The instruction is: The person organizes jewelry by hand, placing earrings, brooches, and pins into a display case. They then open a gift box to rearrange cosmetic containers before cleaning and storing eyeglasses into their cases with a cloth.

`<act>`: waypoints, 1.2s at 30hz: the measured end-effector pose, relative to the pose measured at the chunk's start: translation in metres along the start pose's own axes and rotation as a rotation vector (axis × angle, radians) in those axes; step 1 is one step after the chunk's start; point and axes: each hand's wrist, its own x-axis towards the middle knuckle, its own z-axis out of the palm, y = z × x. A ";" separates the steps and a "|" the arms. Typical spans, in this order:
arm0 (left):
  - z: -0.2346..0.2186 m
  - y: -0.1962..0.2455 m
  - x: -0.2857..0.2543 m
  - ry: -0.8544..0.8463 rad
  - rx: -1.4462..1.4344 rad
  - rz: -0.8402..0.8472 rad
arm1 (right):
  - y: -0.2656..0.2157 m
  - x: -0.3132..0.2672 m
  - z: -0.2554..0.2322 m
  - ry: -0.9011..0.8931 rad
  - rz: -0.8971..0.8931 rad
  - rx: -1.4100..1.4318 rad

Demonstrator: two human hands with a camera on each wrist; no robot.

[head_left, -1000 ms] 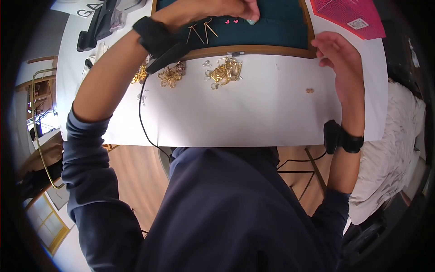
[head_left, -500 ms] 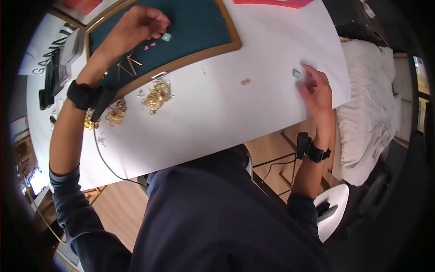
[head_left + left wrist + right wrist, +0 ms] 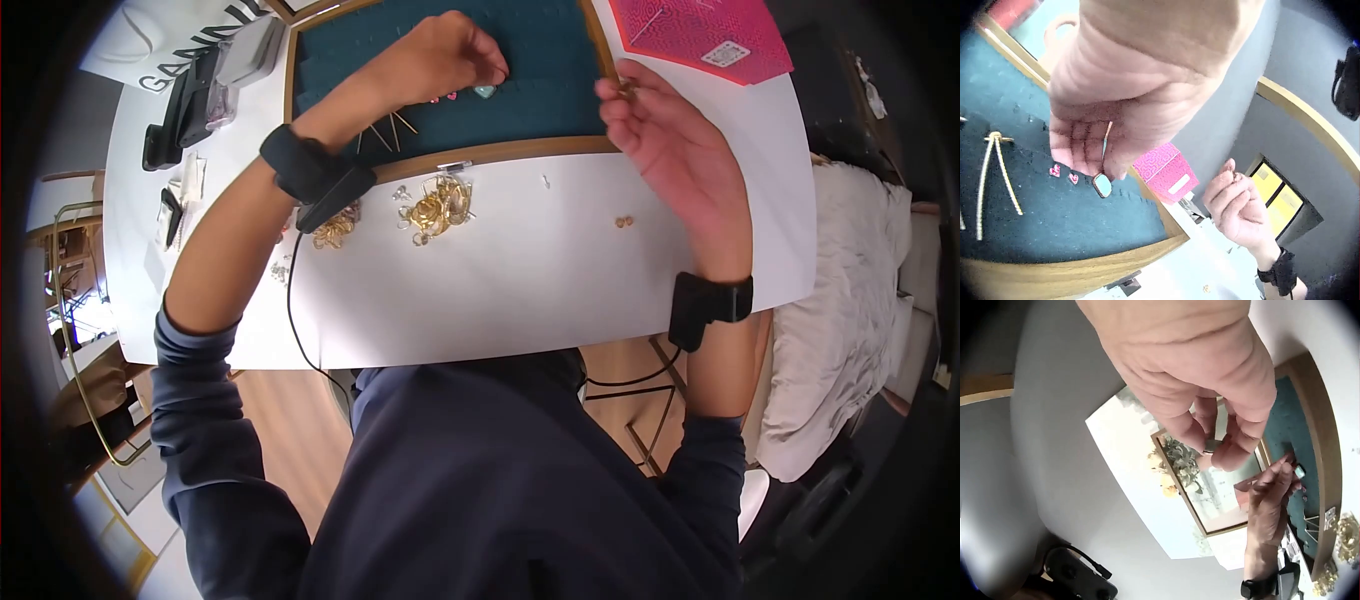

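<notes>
My left hand [image 3: 440, 60] is over the dark teal lining of the wood-framed jewelry box [image 3: 535, 152]. Thumb and fingertips pinch the edge of a square turquoise earring [image 3: 1102, 185], low over the lining. Beside it on the lining are two pink heart earrings [image 3: 1074, 179] and gold stick earrings [image 3: 985, 187]. Raised by the box's right front corner, my right hand [image 3: 685, 145] pinches another small square earring [image 3: 1213, 446] between thumb and fingertips. The right wrist view shows this one nearly edge-on, so its front is hidden.
On the white table before the box lie a gold jewelry pile [image 3: 440, 210], a small clear piece [image 3: 545, 182] and two small orange-gold pieces [image 3: 624, 222]. A pink packet [image 3: 700, 45] is at the back right, dark cases [image 3: 185, 110] at the left. A cable [image 3: 291, 310] trails from my left wrist.
My right hand reached out to a turquoise earring on the table at the right, took it and raised it near the box corner. The left hand stays at its earring. The head view swung right and back.
</notes>
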 end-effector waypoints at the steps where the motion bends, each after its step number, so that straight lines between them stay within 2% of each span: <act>1: -0.006 0.016 -0.005 -0.045 0.002 -0.073 | 0.002 0.009 0.004 -0.008 0.027 0.000; 3: 0.000 -0.006 0.003 -0.014 -0.079 0.022 | 0.006 0.027 -0.002 -0.075 0.092 0.066; 7: 0.007 -0.019 0.005 0.065 -0.184 0.185 | 0.007 0.041 0.000 -0.152 0.190 0.096; 13: -0.002 0.006 -0.009 0.009 -0.151 -0.039 | 0.004 0.044 0.004 -0.155 0.175 -0.029; 16: 0.002 -0.006 -0.005 0.021 -0.159 0.056 | 0.003 0.045 0.006 -0.137 0.103 -0.221; 19: 0.001 -0.015 -0.006 0.018 -0.218 0.151 | 0.001 0.050 0.012 -0.046 0.022 -0.470; 22: 0.000 -0.018 -0.010 0.052 -0.241 0.074 | 0.004 0.072 0.011 -0.011 -0.035 -0.783; 25: 0.000 -0.006 -0.012 0.096 -0.379 -0.073 | 0.010 0.097 0.012 -0.003 -0.061 -0.991; 28: -0.005 0.006 -0.018 0.091 -0.286 -0.045 | 0.000 0.104 0.040 -0.055 0.015 -1.307; 31: -0.003 0.012 -0.022 0.139 -0.211 -0.032 | 0.013 0.124 0.036 -0.116 -0.065 -1.455; 34: 0.006 -0.004 -0.015 0.172 -0.408 -0.026 | 0.006 0.118 0.044 -0.113 -0.024 -1.480; 36: 0.007 -0.007 -0.014 0.169 -0.371 -0.019 | 0.010 0.123 0.034 -0.124 0.009 -1.364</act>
